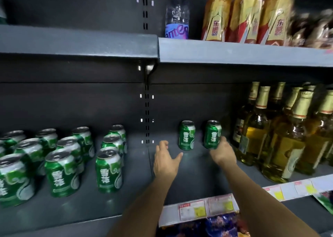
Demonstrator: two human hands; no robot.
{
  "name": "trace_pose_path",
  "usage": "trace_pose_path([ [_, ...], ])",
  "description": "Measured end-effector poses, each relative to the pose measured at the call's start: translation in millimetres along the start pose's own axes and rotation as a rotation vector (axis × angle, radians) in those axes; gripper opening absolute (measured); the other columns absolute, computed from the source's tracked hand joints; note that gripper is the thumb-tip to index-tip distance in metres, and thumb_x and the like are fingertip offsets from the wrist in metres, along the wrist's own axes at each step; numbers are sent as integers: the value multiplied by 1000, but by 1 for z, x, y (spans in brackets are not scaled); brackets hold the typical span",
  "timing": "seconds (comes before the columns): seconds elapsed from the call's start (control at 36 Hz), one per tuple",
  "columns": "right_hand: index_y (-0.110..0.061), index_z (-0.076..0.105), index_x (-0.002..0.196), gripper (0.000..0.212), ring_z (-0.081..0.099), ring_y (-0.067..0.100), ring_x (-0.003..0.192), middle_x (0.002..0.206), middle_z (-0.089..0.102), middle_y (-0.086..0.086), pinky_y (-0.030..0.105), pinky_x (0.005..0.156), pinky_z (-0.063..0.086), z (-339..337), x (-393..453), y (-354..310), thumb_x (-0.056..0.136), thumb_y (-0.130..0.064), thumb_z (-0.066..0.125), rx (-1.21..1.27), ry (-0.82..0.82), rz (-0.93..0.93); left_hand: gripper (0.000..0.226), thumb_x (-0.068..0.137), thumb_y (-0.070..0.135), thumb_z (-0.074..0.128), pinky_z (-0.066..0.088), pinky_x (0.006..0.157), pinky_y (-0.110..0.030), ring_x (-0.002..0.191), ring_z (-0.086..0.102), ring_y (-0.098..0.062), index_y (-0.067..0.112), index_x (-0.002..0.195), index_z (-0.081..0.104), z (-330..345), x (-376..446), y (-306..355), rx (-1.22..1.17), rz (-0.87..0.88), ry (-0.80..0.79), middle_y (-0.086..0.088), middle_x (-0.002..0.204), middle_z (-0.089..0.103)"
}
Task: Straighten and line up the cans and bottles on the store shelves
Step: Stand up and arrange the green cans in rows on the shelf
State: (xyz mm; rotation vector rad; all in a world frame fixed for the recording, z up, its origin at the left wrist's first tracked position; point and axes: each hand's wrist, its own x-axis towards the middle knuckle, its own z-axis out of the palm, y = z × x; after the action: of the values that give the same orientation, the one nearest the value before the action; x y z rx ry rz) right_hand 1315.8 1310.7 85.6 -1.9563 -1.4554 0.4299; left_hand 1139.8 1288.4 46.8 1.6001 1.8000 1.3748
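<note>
So your right hand (222,151) is already wrapped around the right-hand green can (212,134), deep at the back of the middle shelf (194,171), just left of the glass bottles (281,137). Your left hand (166,160) is spread, fingers apart, holding nothing, and the other back can (186,135) sits just ahead and to its right, thumb side. Both cans stand upright, a small gap between them. I'd guess the left just needs to go forward and a bit right. The big can group (61,162) sits well apart to the left.
</note>
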Motion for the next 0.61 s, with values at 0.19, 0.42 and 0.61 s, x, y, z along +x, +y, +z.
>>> trace_pose_path([
  [0.19, -7, 27, 141, 74, 47, 36, 125, 137, 47, 18, 43, 100, 42, 19, 50, 4, 84, -26, 70, 161, 25, 111, 78, 75, 31, 79, 41, 99, -34, 123, 46, -22, 14, 137, 36, 42, 46, 3, -66, -65, -81, -5, 133, 44],
  [0.42, -12, 11, 151, 96, 42, 35, 132, 146, 40, 17, 44, 108, 36, 31, 101, 11, 80, -22, 75, 326, 67, 163, 92, 66, 37, 83, 40, 101, -37, 124, 46, -29, 12, 139, 33, 89, 90, 6, -85, -124, -127, -11, 133, 46],
  [0.61, -10, 41, 121, 61, 58, 31, 105, 115, 59, 14, 43, 92, 47, 38, 113, 18, 73, -18, 79, 315, 41, 139, 76, 65, 41, 83, 49, 88, -40, 111, 54, -30, 10, 122, 43, 107, 99, 10, 9, -136, -47, -10, 121, 50],
])
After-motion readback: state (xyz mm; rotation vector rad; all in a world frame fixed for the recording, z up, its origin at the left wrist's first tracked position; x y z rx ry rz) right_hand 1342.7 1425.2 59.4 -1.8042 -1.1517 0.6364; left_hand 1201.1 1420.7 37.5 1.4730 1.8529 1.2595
